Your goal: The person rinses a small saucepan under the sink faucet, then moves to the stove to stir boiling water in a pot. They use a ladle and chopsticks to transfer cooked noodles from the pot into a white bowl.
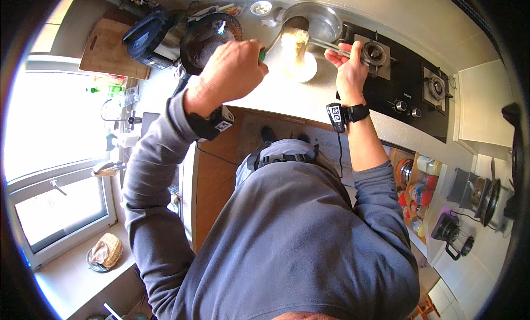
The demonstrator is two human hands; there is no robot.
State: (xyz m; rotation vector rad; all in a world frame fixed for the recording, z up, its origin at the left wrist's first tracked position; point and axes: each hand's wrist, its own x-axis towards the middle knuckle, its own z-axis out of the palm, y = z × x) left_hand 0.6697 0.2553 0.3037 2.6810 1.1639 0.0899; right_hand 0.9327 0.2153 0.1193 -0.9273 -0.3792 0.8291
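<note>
My left hand (234, 69) is closed around the green-ended handle of a ladle (299, 23), whose dark bowl is at the near rim of a metal pot (321, 24). My right hand (351, 67) grips a pair of chopsticks (325, 43). Their tips are at a pale clump of noodles (296, 40), which hangs down towards a white bowl (307, 69) on the counter. Strong glare washes out the bowl's left side, so I cannot tell whether the strands touch it. Part of the ladle's handle is hidden in my fist.
Left of the pot sits a dark wok (203, 42), with an electric kettle (151, 40) and wooden cutting board (112, 47) beyond it. A small white dish (261, 8) stands behind. A black gas hob (397, 80) lies to the right, above an open drawer of jars (420, 191).
</note>
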